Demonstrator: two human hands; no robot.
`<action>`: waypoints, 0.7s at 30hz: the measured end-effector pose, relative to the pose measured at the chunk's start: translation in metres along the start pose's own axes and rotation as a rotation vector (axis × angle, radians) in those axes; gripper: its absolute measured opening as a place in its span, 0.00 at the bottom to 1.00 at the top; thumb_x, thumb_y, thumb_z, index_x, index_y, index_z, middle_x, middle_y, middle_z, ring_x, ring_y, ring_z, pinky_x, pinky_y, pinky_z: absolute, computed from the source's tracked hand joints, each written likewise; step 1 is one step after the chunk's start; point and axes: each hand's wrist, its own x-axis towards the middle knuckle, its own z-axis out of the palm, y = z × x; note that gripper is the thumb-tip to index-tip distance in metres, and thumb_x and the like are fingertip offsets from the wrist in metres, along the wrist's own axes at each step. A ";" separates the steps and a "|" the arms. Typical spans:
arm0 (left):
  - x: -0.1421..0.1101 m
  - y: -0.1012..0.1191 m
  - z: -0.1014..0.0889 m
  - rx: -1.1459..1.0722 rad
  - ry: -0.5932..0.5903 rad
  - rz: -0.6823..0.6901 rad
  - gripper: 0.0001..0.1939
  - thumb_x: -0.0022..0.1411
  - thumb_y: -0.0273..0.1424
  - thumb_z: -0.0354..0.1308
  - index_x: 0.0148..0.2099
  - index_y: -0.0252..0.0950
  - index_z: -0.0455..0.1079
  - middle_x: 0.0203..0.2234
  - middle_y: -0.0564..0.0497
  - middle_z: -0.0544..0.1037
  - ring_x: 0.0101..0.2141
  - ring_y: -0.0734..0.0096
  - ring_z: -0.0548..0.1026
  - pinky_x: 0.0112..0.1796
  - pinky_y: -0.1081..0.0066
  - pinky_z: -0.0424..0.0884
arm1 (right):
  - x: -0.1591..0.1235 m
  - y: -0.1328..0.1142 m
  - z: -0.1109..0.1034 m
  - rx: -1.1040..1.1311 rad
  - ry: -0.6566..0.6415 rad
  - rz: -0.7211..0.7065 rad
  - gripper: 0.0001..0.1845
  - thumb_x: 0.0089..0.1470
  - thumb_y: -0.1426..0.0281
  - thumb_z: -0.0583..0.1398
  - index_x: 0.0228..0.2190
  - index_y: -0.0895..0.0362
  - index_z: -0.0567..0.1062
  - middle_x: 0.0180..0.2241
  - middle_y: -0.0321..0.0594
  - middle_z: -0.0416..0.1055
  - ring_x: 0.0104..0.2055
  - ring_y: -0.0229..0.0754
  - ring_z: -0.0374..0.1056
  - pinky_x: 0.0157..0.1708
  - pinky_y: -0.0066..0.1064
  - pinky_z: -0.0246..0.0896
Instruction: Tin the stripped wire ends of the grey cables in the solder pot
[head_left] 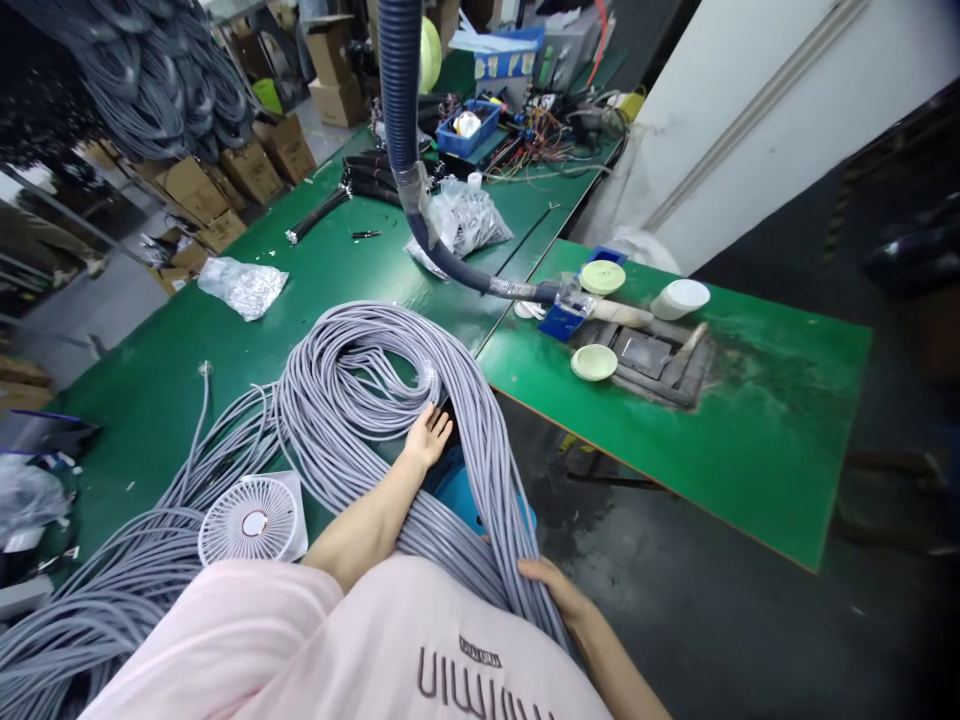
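Smooth, matt grey plastic cables (352,400), a soft pink cloth shirt (225,630), a glossy white plastic fan (251,520), brown cardboard boxes (196,190) with a rough papery look, a crinkled shiny plastic bag (242,287), and a green table top (795,470), smooth but scuffed rough in patches.

Pale pink T-shirt (420,640) with dark lettering

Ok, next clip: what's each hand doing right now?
Left hand: open, fingers spread, touching the grey cable coil.
Right hand: closed, holding the coil's edge.
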 end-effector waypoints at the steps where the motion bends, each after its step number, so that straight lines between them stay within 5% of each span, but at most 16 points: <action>1: -0.004 0.000 -0.001 -0.015 -0.025 0.024 0.07 0.65 0.34 0.55 0.39 0.37 0.70 0.48 0.45 0.73 0.50 0.67 0.73 0.46 0.69 0.74 | -0.001 0.000 0.000 0.009 0.008 0.000 0.33 0.37 0.57 0.66 0.45 0.59 0.78 0.45 0.47 0.77 0.54 0.56 0.68 0.60 0.45 0.54; 6: -0.009 0.007 -0.008 0.034 -0.123 0.147 0.06 0.61 0.29 0.60 0.42 0.41 0.74 0.55 0.49 0.71 0.58 0.64 0.66 0.53 0.64 0.69 | -0.004 0.001 0.000 0.050 0.044 0.020 0.32 0.35 0.57 0.67 0.44 0.58 0.78 0.44 0.47 0.78 0.54 0.57 0.68 0.60 0.45 0.54; 14: 0.032 0.006 -0.006 0.399 -0.090 0.210 0.14 0.57 0.32 0.64 0.46 0.35 0.73 0.52 0.41 0.73 0.56 0.54 0.69 0.56 0.49 0.65 | -0.004 0.005 0.011 0.054 0.101 0.046 0.32 0.35 0.56 0.67 0.43 0.59 0.79 0.42 0.47 0.78 0.51 0.56 0.71 0.58 0.44 0.56; 17: 0.036 0.026 -0.005 0.562 -0.167 0.365 0.21 0.57 0.33 0.64 0.53 0.37 0.70 0.58 0.43 0.67 0.61 0.54 0.61 0.61 0.47 0.55 | -0.006 0.006 0.015 0.053 0.101 0.056 0.34 0.35 0.56 0.68 0.44 0.59 0.78 0.42 0.47 0.78 0.50 0.56 0.71 0.57 0.43 0.57; 21: 0.035 0.067 0.005 0.761 -0.334 0.610 0.33 0.41 0.31 0.74 0.52 0.43 0.72 0.60 0.48 0.66 0.66 0.51 0.49 0.65 0.54 0.46 | -0.004 0.004 0.022 0.099 0.066 0.042 0.36 0.32 0.55 0.69 0.44 0.61 0.78 0.44 0.48 0.77 0.52 0.56 0.70 0.57 0.43 0.56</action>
